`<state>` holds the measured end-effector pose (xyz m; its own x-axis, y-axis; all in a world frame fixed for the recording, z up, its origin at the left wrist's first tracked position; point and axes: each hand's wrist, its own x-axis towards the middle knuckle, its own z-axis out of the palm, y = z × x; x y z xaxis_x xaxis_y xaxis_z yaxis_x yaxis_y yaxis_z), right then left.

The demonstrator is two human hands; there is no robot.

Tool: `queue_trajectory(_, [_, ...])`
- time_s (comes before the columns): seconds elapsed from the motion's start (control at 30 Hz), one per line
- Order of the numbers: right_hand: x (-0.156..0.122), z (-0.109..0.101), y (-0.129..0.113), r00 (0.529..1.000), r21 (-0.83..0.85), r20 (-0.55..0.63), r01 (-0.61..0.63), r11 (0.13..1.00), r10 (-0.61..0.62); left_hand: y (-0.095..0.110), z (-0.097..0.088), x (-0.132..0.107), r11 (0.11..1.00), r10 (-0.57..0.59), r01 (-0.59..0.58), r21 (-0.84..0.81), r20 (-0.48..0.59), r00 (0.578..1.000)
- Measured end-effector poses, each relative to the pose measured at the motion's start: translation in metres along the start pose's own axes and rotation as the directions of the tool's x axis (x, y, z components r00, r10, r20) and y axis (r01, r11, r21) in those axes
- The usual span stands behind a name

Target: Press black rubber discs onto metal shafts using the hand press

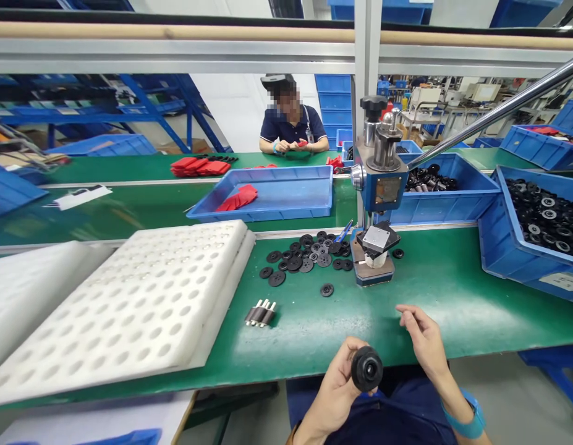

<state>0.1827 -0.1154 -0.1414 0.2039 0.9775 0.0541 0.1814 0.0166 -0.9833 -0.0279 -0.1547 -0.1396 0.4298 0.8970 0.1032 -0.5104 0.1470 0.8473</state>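
My left hand (333,390), near the table's front edge, is closed around a black cylindrical part (366,368). Its round end with a small central hole faces up toward me; the rest is hidden by my fingers. To the right, my right hand (424,343) hovers over the edge, index finger and thumb stretched forward, with nothing visible in it. Beyond it stands a blue lever press (382,185) with a metal block (377,238) on its base. Left of the press lie several loose black discs (294,262). Dark rollers with white pins (260,313) sit in a small group nearer me.
White foam trays (175,290) with round holes take up the left side. Blue bins (499,247) of black parts stand at the right. A shallow blue tray (267,215) holds red pieces. Across the bench sits a co-worker (293,127). The press's long lever (494,114) reaches to the upper right.
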Motion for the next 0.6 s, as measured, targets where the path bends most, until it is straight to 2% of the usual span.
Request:
queue_trajectory(0.1, [-0.006, 0.002, 0.012, 0.999, -0.093, -0.027, 0.039, 0.995, -0.042, 0.007, 0.002, 0.007, 1.000, 0.006, -0.005, 0.022, -0.028, 1.000])
queue_trajectory(0.17, [-0.010, 0.005, 0.017, 0.996, -0.133, -0.014, 0.088, 0.987, -0.091, 0.019, 0.002, 0.016, 0.997, 0.014, -0.007, 0.083, -0.079, 0.997])
queue_trajectory(0.23, [-0.012, 0.009, 0.021, 0.989, -0.162, 0.005, 0.145, 0.976, -0.146, 0.037, 0.001, 0.032, 0.982, 0.059, -0.029, 0.186, -0.159, 0.985])
queue_trajectory(0.3, [-0.012, 0.012, 0.024, 0.981, -0.186, 0.015, 0.194, 0.963, -0.194, 0.062, 0.000, 0.055, 0.944, 0.158, -0.075, 0.320, -0.240, 0.958])
queue_trajectory(0.37, [-0.010, 0.014, 0.026, 0.972, -0.205, 0.014, 0.232, 0.951, -0.234, 0.091, 0.003, 0.082, 0.876, 0.287, -0.127, 0.466, -0.292, 0.912])
queue_trajectory(0.43, [-0.009, 0.015, 0.027, 0.963, -0.219, 0.007, 0.265, 0.939, -0.270, 0.119, 0.010, 0.112, 0.792, 0.373, -0.133, 0.596, -0.299, 0.878])
queue_trajectory(0.53, [-0.007, 0.016, 0.028, 0.949, -0.227, -0.014, 0.304, 0.925, -0.315, 0.148, 0.021, 0.156, 0.644, 0.440, -0.093, 0.759, -0.268, 0.857])
queue_trajectory(0.6, [-0.006, 0.018, 0.031, 0.943, -0.228, -0.043, 0.313, 0.922, -0.330, 0.157, 0.025, 0.180, 0.520, 0.459, -0.046, 0.853, -0.233, 0.857])
